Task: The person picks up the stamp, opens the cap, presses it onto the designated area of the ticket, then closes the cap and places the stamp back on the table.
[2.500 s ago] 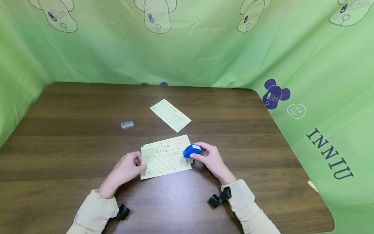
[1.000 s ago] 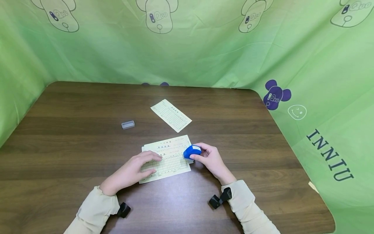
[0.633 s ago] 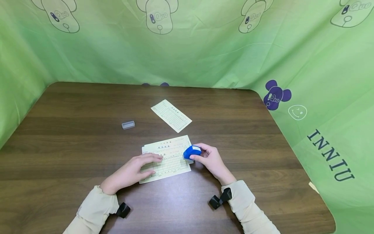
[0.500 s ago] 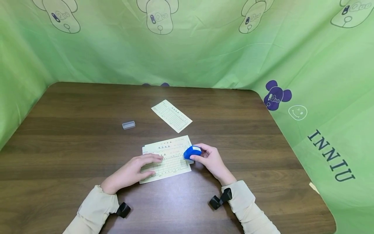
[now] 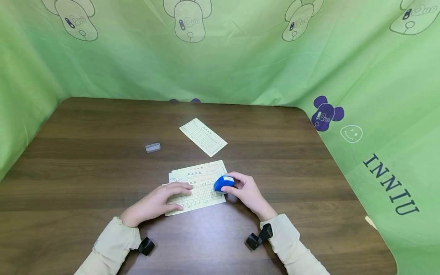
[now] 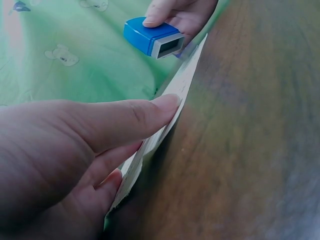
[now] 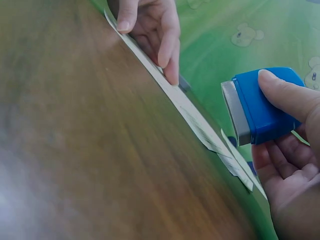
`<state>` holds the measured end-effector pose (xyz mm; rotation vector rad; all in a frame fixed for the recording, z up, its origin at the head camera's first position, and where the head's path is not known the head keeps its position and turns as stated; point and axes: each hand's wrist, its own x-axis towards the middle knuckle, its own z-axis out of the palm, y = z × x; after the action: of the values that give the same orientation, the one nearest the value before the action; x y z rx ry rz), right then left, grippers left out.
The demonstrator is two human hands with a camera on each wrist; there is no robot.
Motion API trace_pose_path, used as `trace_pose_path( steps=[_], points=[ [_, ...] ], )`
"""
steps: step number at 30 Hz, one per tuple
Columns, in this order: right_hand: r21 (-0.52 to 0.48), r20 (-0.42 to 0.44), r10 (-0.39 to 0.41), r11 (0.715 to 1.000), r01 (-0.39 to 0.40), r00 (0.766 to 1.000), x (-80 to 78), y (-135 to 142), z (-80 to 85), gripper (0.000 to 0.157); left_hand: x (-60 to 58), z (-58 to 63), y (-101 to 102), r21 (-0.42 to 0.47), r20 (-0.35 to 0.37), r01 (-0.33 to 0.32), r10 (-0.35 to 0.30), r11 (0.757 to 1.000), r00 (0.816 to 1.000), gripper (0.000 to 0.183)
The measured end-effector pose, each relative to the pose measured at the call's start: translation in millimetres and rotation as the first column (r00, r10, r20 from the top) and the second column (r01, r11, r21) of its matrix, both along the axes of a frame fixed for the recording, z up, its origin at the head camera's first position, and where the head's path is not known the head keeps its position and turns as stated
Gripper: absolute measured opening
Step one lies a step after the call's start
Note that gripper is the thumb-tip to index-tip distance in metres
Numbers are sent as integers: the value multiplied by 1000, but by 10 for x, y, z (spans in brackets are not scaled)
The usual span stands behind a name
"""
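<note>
In the head view several overlapping printed slips (image 5: 203,196) lie on the table, ruled like ledger forms. My left hand (image 5: 159,200) rests on their left part, thumb and fingers spread apart and touching the paper. My right hand (image 5: 247,193) pinches a blue hand stamp (image 5: 224,183) between thumb and fingers over the slips' right edge. The right wrist view shows the stamp's (image 7: 267,105) pale grey stamping end held above the paper, apart from it. In the left wrist view the stamp's (image 6: 152,37) dark face is uncovered.
A single printed slip (image 5: 203,137) lies askew farther back on the brown wooden table (image 5: 86,172). Left of it sits a small clear plastic cap (image 5: 152,148). A green printed cloth (image 5: 240,68) hangs along the table's back and sides.
My left hand has gone from the slips' left edge to resting on top of them, and the top slip lies slightly nearer me. Just now the stamp has shifted a little left and nearer.
</note>
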<state>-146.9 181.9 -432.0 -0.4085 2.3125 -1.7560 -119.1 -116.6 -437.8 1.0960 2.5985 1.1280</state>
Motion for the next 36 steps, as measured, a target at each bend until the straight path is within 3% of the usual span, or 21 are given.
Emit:
trace_pose_path(
  steps=[8, 17, 23, 29, 36],
  points=[
    [52, -91, 71, 996, -67, 993, 60, -59, -27, 31, -1, -6, -3, 6, 38, 13, -13, 1000, 999, 39],
    [127, -214, 155, 983, -130, 965, 167, -125, -44, 26, -6, -4, 9, -9, 70, 19, -19, 1000, 997, 39],
    [204, -325, 191, 970, -129, 926, 243, -149, -30, 23, 3, 5, 3, 6, 66, 25, -25, 1000, 998, 37],
    [219, -410, 203, 968, -120, 889, 293, -138, -30, 22, 3, -6, -4, 2, 65, 20, -20, 1000, 998, 37],
    [269, -441, 200, 960, -83, 875, 299, -132, -16, 22, 12, 2, 4, 0, 88, 12, -12, 1000, 996, 37]
  ],
)
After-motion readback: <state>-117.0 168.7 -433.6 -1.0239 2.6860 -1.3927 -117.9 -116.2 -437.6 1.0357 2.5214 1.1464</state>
